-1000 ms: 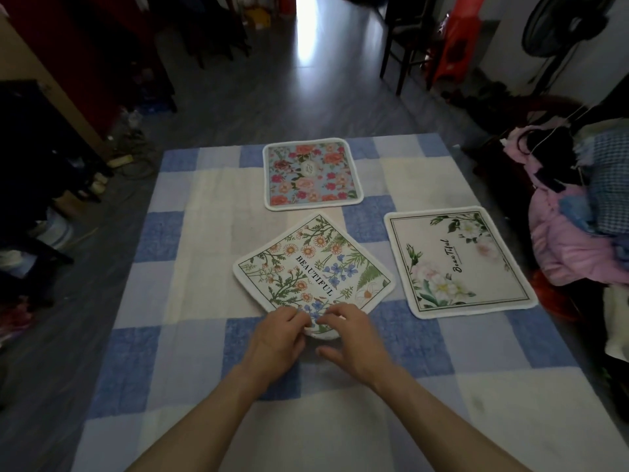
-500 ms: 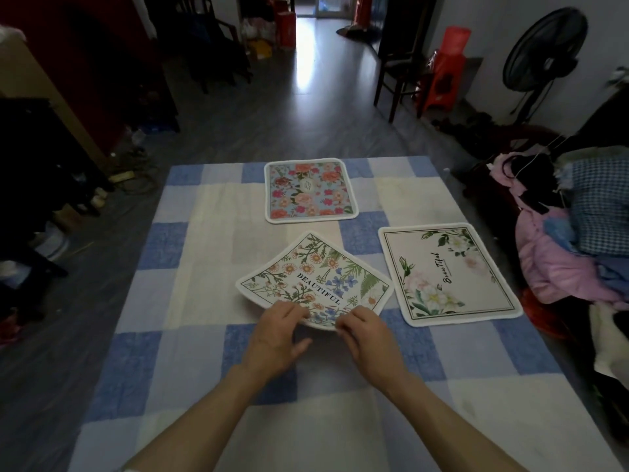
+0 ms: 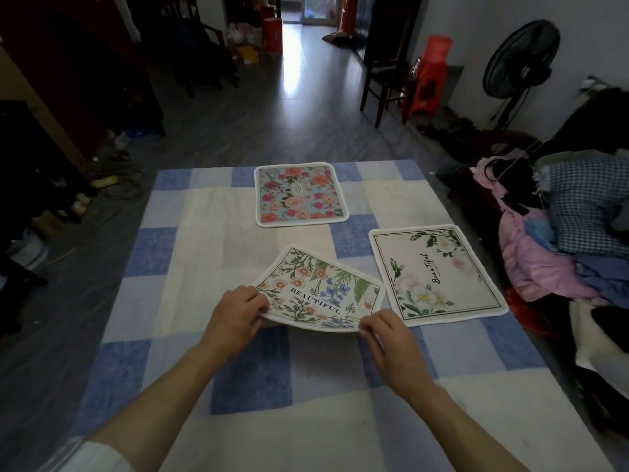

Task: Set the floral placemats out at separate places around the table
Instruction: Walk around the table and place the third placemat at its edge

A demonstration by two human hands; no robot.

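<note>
My left hand (image 3: 235, 318) and right hand (image 3: 388, 338) each pinch a near corner of the wildflower placemat (image 3: 321, 292), which lies straight ahead, skewed, its near edge apparently lifted; both hands are equally near.

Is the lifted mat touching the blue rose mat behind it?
Apart. The head view shows bare tablecloth between the lifted mat and the blue rose mat.

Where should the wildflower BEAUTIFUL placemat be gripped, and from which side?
Pinch the wildflower placemat at its two near corners, from the person's side, as the left hand and right hand do: it is thin, and that edge bows up off the tablecloth.
</note>
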